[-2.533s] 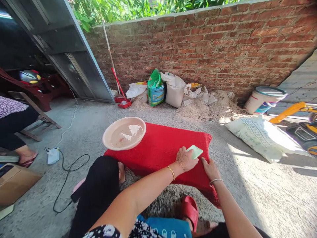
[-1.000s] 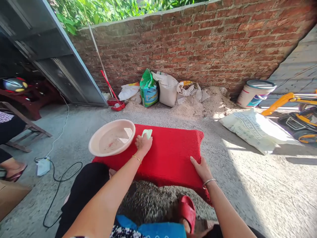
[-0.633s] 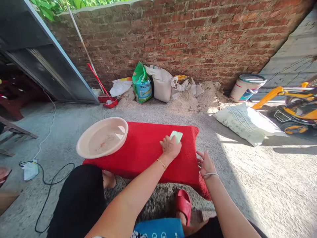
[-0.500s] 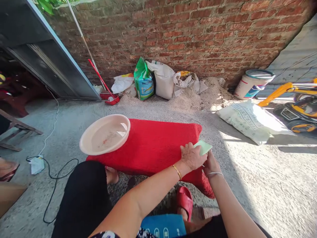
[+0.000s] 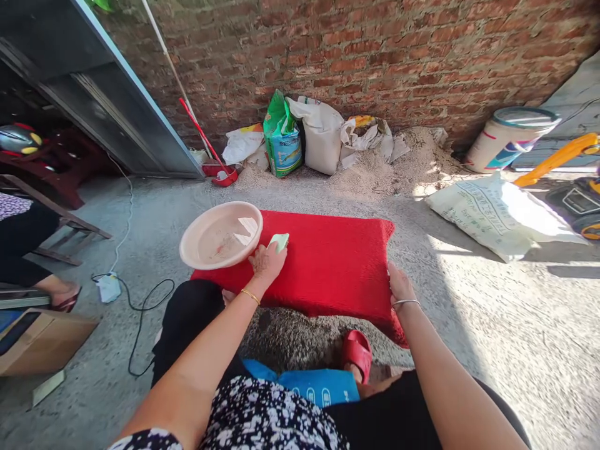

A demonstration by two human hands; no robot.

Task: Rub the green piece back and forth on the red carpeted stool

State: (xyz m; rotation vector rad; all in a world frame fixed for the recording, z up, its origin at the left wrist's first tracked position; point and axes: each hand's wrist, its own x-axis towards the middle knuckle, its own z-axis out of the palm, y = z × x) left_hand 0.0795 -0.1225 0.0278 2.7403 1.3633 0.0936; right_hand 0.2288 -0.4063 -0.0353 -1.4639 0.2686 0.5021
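On concrete floor, L to R:

person at far L (image 5: 28, 250): seated by a chair, only legs + sandal seen; not involved.
cable (image 5: 140, 306): black loop + white plug on floor, L of the work, apart from it.
basin (image 5: 221, 235): pink, shallow, sits on mat's far-L corner; a little water + bits inside, rim overhangs mat edge.
left hand (image 5: 266, 262): fingers curled over a pale green pad (image 5: 280, 240), pressing it flat on the mat just R of basin, nearly touching its rim.
red mat (image 5: 332, 262): rough pile, lies flat, near edge draped toward the knees; grit on floor beneath near edge.
right hand (image 5: 398, 284): fingers together, palm down on mat's R edge, pinning it; holds nothing.
red sandal (image 5: 357, 353): below mat's near edge, by the feet.
sacks (image 5: 319, 134): w/ sand pile at brick wall, well apart.
white bag (image 5: 497, 215): flat on floor far R, w/ bucket (image 5: 506, 137) behind.

how to do it well (judgement): keep R hand weighted so mat won't creep w/ each stroke; hold pad flat, even pressure, overlapping passes; ease off near basin so it isn't knocked or tipped off the corner; wet pad as needed.
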